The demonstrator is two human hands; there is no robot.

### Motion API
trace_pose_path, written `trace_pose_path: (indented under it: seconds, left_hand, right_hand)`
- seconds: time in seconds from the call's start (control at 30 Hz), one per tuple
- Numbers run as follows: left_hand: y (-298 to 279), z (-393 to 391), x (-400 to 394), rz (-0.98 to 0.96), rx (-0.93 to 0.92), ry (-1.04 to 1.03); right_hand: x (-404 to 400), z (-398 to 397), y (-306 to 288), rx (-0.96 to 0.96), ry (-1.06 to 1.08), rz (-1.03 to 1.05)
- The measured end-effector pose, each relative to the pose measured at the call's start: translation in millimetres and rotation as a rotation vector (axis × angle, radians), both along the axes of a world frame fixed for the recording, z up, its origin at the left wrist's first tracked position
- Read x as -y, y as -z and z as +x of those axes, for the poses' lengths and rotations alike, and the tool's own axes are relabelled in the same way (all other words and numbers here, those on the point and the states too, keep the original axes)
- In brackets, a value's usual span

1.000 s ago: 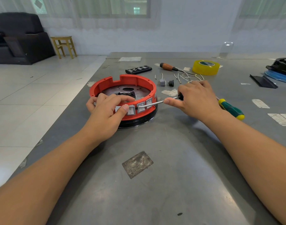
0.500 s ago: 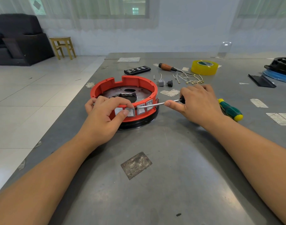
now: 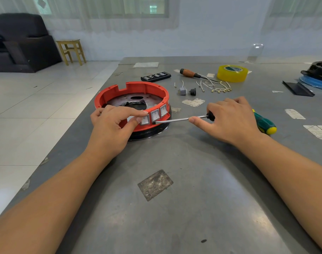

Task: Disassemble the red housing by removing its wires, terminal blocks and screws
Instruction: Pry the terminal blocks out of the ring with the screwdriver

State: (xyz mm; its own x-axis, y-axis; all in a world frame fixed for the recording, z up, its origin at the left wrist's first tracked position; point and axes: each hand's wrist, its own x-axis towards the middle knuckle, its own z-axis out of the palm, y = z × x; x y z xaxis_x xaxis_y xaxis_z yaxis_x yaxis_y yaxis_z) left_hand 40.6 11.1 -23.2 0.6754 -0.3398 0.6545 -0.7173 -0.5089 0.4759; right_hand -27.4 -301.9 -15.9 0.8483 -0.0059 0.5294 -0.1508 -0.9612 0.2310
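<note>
The round red housing (image 3: 138,88) sits on a black base on the grey metal table (image 3: 184,208). Three grey rocker switches (image 3: 155,115) line its near wall. My left hand (image 3: 111,127) grips the housing's near rim, thumb pressed against the leftmost switch. My right hand (image 3: 229,120) holds a green and yellow screwdriver (image 3: 264,123), index finger stretched along the metal shaft. The blade tip (image 3: 157,122) lies at the housing wall just below the switches. Removed wires (image 3: 215,87) and two small loose parts (image 3: 187,91) lie behind my right hand.
A roll of yellow tape (image 3: 232,73), a brown-handled screwdriver (image 3: 190,73) and a black bit case (image 3: 155,76) lie at the back. A black and blue assembly (image 3: 317,74) sits at the far right. The table's left edge runs diagonally beside the housing.
The screwdriver's tip has slid left along the housing wall, from near the right switch to under the switches. My left hand keeps its grip on the rim.
</note>
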Motion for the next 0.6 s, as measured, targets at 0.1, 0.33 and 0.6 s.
trace_pose_path:
  seconds: [0.1,0.33,0.6]
  left_hand:
    - [0,0,0,0.011,-0.003,-0.008]
    - [-1,-1,1,0.019,-0.015,-0.006]
    - [-3,-2,2,0.034,-0.031,-0.008]
  right_hand:
    - [-1,-1,2,0.000,0.010,0.003]
    - [-12,-2,6,0.006,0.025,0.020]
    - [-9,4,12,-0.015,0.005,0.055]
